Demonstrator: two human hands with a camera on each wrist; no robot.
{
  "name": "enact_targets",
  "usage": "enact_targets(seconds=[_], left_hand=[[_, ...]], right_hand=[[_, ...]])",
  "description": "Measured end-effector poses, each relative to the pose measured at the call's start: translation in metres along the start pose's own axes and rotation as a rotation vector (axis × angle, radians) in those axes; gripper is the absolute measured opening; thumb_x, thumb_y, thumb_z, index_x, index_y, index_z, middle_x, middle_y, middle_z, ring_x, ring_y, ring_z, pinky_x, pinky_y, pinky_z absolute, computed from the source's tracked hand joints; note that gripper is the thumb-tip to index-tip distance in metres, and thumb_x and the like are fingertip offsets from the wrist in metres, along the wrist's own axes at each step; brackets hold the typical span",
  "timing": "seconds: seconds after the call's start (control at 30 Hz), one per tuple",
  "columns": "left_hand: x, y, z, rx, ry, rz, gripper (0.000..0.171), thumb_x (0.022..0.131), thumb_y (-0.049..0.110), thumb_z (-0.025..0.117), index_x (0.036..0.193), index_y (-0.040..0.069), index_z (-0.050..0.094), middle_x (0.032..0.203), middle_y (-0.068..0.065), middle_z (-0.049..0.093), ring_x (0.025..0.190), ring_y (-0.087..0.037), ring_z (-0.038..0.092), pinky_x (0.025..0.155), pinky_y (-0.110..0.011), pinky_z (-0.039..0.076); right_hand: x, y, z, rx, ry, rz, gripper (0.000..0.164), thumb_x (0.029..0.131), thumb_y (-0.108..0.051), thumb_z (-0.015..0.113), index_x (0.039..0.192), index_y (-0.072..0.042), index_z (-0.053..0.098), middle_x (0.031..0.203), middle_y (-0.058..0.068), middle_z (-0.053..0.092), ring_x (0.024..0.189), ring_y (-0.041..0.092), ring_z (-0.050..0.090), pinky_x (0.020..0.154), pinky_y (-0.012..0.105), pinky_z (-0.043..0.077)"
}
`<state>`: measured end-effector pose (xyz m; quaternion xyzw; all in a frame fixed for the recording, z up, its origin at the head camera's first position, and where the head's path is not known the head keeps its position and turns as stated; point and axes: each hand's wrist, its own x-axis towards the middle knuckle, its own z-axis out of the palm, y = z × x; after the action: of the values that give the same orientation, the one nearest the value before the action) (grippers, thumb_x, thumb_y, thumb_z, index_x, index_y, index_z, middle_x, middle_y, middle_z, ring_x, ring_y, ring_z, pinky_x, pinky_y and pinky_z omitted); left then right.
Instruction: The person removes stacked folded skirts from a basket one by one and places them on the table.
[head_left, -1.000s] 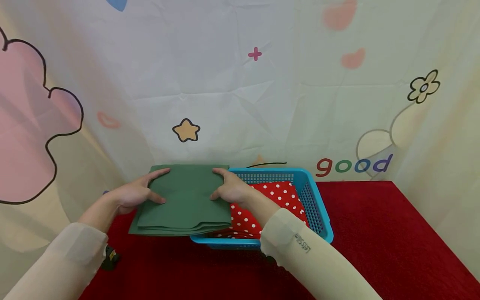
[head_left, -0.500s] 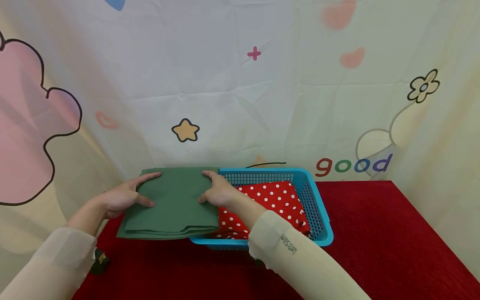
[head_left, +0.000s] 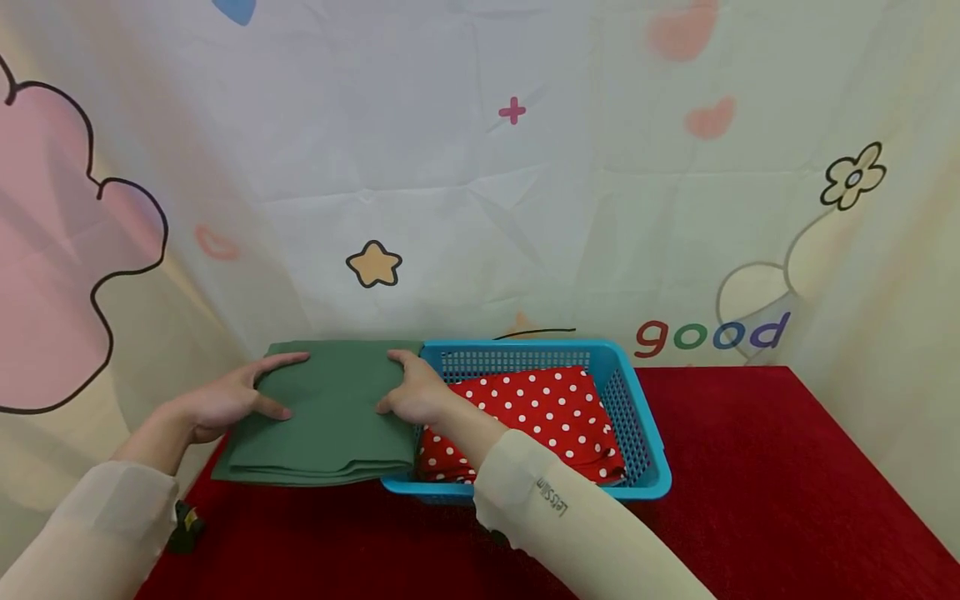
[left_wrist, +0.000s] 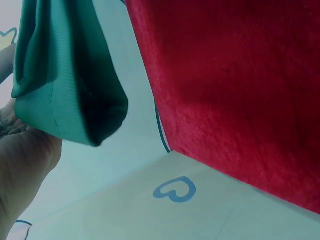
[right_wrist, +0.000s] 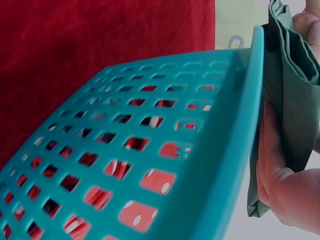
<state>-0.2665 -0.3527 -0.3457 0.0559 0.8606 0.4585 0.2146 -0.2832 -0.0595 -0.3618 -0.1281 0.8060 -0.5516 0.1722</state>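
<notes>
- Found folded green fabric cloth [head_left: 330, 408] held aloft over the red plush-covered tabletop [head_left: 720, 442], overlapping the left end of the blue perforated plastic basket [head_left: 630, 417] in the head view.
- Recorded left grip [head_left: 227, 398] pinching the green cloth's left edge and right grip [head_left: 422, 395] pinching its right edge, both thumbs on top.
- Noted white-dotted red cloth [head_left: 540, 408] lying inside the basket.
- Judged the step in hand as two-handed transfer of the green cloth at the basket, not yet set down.
- Judged the next move to call for level support from both sides, folds kept together and right edge kept clear of the basket's rim.
</notes>
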Motion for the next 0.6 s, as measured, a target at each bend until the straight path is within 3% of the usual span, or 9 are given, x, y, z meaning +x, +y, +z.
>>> enact_targets(seconds=[0.33, 0.6], left_hand=[[-0.003, -0.006, -0.009, 0.05, 0.01, -0.004, 0.1, 0.091, 0.018, 0.078, 0.168, 0.024, 0.014, 0.17, -0.029, -0.008, 0.149, -0.058, 0.015, 0.11, -0.073, 0.035], [-0.003, -0.015, -0.015, 0.074, 0.015, -0.017, 0.099, 0.092, 0.015, 0.076, 0.168, 0.021, 0.012, 0.168, -0.033, -0.007, 0.146, -0.061, 0.02, 0.106, -0.071, 0.04]], right_hand=[[0.004, -0.007, 0.019, -0.055, 0.043, 0.009, 0.078, 0.09, -0.001, 0.074, 0.159, -0.015, 0.04, 0.155, 0.015, 0.048, 0.137, 0.036, 0.05, 0.107, 0.055, 0.053], [0.007, -0.01, 0.031, -0.118, 0.05, -0.006, 0.076, 0.09, -0.003, 0.073, 0.158, -0.014, 0.04, 0.154, 0.013, 0.05, 0.134, 0.032, 0.052, 0.109, 0.052, 0.051]])
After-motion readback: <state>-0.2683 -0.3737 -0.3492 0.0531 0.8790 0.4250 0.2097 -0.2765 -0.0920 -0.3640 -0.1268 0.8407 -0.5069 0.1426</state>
